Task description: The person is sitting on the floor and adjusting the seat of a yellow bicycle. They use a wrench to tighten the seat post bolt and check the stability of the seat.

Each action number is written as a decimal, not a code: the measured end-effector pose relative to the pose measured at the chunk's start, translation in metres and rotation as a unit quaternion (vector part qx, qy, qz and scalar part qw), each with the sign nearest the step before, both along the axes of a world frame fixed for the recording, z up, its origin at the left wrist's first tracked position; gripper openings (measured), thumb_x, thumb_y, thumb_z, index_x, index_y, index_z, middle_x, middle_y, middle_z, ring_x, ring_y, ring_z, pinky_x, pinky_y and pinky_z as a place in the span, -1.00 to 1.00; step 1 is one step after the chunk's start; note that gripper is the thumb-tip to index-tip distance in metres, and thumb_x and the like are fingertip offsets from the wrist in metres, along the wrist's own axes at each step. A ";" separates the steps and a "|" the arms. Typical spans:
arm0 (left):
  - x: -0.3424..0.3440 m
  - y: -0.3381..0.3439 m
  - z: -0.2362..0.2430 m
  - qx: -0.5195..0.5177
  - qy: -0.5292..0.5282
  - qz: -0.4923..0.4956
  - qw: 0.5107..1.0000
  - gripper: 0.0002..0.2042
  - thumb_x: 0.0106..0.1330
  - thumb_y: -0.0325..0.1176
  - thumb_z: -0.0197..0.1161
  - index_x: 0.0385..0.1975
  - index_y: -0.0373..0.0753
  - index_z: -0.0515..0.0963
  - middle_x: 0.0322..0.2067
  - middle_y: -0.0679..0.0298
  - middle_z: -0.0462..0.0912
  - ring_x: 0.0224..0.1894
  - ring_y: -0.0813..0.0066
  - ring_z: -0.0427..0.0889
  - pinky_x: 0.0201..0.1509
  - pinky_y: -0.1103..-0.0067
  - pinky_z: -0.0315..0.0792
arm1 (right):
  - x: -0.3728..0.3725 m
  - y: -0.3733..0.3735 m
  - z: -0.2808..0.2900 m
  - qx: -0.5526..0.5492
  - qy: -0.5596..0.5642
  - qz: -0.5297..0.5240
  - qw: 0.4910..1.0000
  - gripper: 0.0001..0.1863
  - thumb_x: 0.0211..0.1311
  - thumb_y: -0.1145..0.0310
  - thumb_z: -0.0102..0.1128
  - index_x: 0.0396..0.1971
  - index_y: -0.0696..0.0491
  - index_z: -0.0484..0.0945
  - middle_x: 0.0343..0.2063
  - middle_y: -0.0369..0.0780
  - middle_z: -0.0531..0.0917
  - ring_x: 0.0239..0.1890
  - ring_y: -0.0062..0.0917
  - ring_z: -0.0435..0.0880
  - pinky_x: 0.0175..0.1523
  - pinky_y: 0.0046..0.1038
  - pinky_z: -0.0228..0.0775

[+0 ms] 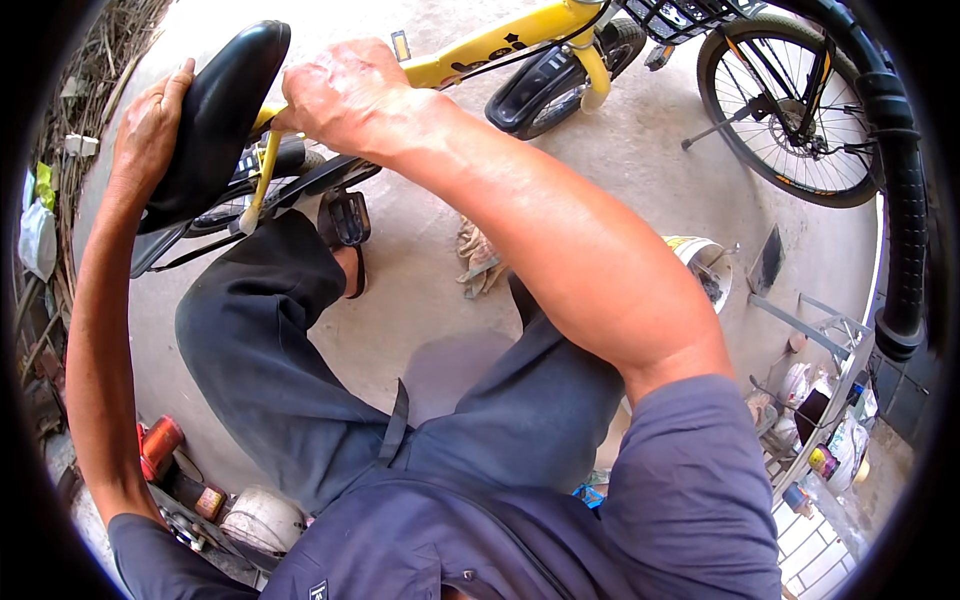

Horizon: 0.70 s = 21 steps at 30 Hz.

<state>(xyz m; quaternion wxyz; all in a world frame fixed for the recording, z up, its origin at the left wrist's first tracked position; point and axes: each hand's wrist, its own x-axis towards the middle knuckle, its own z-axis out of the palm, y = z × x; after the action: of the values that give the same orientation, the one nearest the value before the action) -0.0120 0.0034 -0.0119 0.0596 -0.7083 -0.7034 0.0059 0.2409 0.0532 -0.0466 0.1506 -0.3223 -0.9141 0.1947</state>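
A small yellow bicycle [500, 45] stands in front of me with its black saddle [215, 115] near the top left. My left hand [148, 125] rests against the saddle's left side, fingers curled over its edge. My right hand [345, 95] is closed in a fist just right of the saddle, over the yellow seat post [262, 180]; what it grips is hidden. A black pedal [348, 218] hangs below, beside my raised left knee.
A second bicycle's wheel [795, 110] and a black handlebar grip [900, 200] are at the right. A pair of work gloves [478, 258] and a white bucket [705, 268] lie on the concrete floor. Cans and tools [160, 445] sit lower left, a metal rack [820, 400] lower right.
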 end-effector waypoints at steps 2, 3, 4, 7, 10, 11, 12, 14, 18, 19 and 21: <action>0.014 0.003 0.004 -0.013 -0.078 0.061 0.995 -0.56 0.41 -0.06 -0.16 0.02 -0.26 0.47 -0.08 -0.01 0.56 0.01 0.08 0.51 0.09 0.40 0.30 | 0.000 0.001 -0.006 0.010 -0.010 -0.008 1.000 -0.64 0.09 0.01 0.22 -0.44 0.03 0.69 -0.53 -0.13 0.67 -0.36 -0.32 0.69 -0.21 -0.35 0.49; 0.015 0.003 0.005 -0.013 -0.095 0.084 0.992 -0.53 0.40 -0.02 -0.16 -0.01 -0.27 0.49 -0.10 -0.02 0.57 0.00 0.07 0.51 0.09 0.40 0.30 | -0.002 0.001 -0.006 0.016 -0.012 -0.010 1.000 -0.65 0.09 0.01 0.21 -0.45 0.01 0.70 -0.55 -0.13 0.67 -0.37 -0.31 0.69 -0.22 -0.35 0.49; 0.015 0.004 0.005 -0.014 -0.113 0.105 0.988 -0.51 0.39 0.02 -0.16 -0.03 -0.27 0.51 -0.11 -0.03 0.57 -0.01 0.06 0.52 0.08 0.40 0.30 | -0.002 0.001 -0.006 0.013 -0.010 -0.007 1.000 -0.65 0.09 0.00 0.21 -0.45 0.00 0.70 -0.56 -0.13 0.66 -0.38 -0.31 0.69 -0.22 -0.35 0.49; 0.013 0.005 0.002 0.015 -0.143 0.109 0.983 -0.46 0.36 0.11 -0.15 -0.09 -0.26 0.55 -0.17 -0.04 0.59 -0.05 0.05 0.53 0.06 0.41 0.31 | 0.000 0.002 -0.008 0.016 -0.006 -0.007 1.000 -0.67 0.07 -0.02 0.19 -0.45 -0.06 0.70 -0.58 -0.16 0.66 -0.41 -0.30 0.68 -0.24 -0.34 0.49; 0.018 0.002 0.007 0.009 -0.159 0.127 0.979 -0.45 0.36 0.12 -0.16 -0.11 -0.26 0.56 -0.18 -0.03 0.60 -0.07 0.04 0.53 0.04 0.41 0.31 | -0.001 0.002 -0.009 0.018 -0.007 0.001 1.000 -0.66 0.07 -0.03 0.19 -0.46 -0.05 0.70 -0.59 -0.17 0.66 -0.40 -0.31 0.68 -0.23 -0.33 0.48; 0.022 0.002 0.010 -0.001 -0.164 0.141 0.976 -0.45 0.36 0.11 -0.16 -0.11 -0.26 0.56 -0.18 -0.03 0.60 -0.08 0.03 0.53 0.04 0.41 0.32 | -0.001 0.001 -0.009 0.012 -0.009 -0.003 1.000 -0.63 0.08 -0.05 0.18 -0.47 -0.03 0.69 -0.58 -0.17 0.65 -0.39 -0.30 0.68 -0.23 -0.32 0.48; 0.027 0.003 0.014 -0.023 -0.163 0.147 0.975 -0.46 0.38 0.09 -0.17 -0.08 -0.28 0.54 -0.15 -0.03 0.59 -0.05 0.05 0.53 0.06 0.42 0.31 | 0.000 0.002 -0.011 0.002 -0.015 0.000 1.000 -0.62 0.08 -0.06 0.18 -0.47 -0.02 0.69 -0.57 -0.16 0.65 -0.38 -0.30 0.67 -0.22 -0.32 0.47; 0.032 0.003 0.019 -0.068 -0.162 0.160 0.971 -0.48 0.40 0.04 -0.17 -0.03 -0.30 0.51 -0.10 -0.03 0.57 0.00 0.10 0.51 0.09 0.45 0.29 | 0.006 0.008 -0.020 -0.020 -0.025 0.007 0.999 -0.59 0.08 -0.08 0.16 -0.47 -0.01 0.68 -0.56 -0.15 0.66 -0.38 -0.29 0.67 -0.22 -0.31 0.47; 0.028 0.002 0.012 -0.048 -0.096 0.121 0.987 -0.56 0.43 -0.07 -0.19 -0.03 -0.29 0.49 -0.12 -0.01 0.57 -0.07 0.03 0.52 0.06 0.39 0.31 | 0.010 0.009 -0.030 -0.031 -0.023 0.010 0.999 -0.53 0.11 -0.14 0.13 -0.45 0.01 0.67 -0.56 -0.14 0.65 -0.38 -0.27 0.66 -0.22 -0.28 0.45; 0.026 0.001 0.011 -0.042 -0.047 0.082 0.995 -0.59 0.43 -0.12 -0.19 0.01 -0.26 0.47 -0.11 0.01 0.57 -0.07 0.04 0.52 0.05 0.38 0.32 | 0.010 0.008 -0.029 -0.020 -0.023 0.010 0.999 -0.54 0.11 -0.13 0.13 -0.45 0.02 0.67 -0.56 -0.14 0.65 -0.38 -0.26 0.66 -0.22 -0.28 0.46; 0.019 0.002 0.005 -0.034 0.055 -0.001 0.998 -0.63 0.43 -0.21 -0.20 0.08 -0.20 0.42 -0.10 0.03 0.56 -0.07 0.06 0.53 0.04 0.36 0.34 | 0.011 0.008 -0.030 -0.002 -0.019 0.007 1.000 -0.55 0.13 -0.11 0.13 -0.44 0.02 0.66 -0.55 -0.13 0.65 -0.39 -0.25 0.66 -0.22 -0.28 0.46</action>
<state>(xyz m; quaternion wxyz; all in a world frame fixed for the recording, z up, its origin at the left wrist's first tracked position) 0.0069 0.0053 -0.0065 0.0735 -0.7090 -0.6980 0.0688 0.2522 0.0616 -0.0761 0.1310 -0.3200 -0.9186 0.1913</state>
